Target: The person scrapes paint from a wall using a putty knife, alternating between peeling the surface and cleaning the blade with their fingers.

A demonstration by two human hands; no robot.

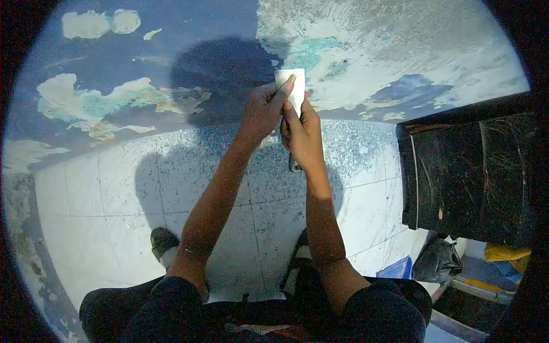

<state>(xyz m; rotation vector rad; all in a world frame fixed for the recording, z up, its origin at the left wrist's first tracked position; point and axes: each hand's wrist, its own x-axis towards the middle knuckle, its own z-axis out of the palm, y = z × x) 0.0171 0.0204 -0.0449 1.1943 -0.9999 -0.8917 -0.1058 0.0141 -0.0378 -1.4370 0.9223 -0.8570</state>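
Note:
In the head view I hold a scraper [297, 94] upright in front of the wall. Its pale blade flares toward the top, and a dark handle end shows below my right hand. My right hand [304, 134] is closed round the handle. My left hand [264, 111] pinches the blade from the left, thumb lying on its face; its other fingers are hidden behind. The wall [223, 23] has blue paint on the left, with peeled patches, and a bare, scratched grey-white area on the right.
Blue paint flakes lie over the white tiled floor [131, 194], thickest along the wall. A dark wooden piece of furniture [463, 177] stands at the right. Near it are a black plastic bag [437, 263] and a blue item [396, 268]. My feet flank the middle.

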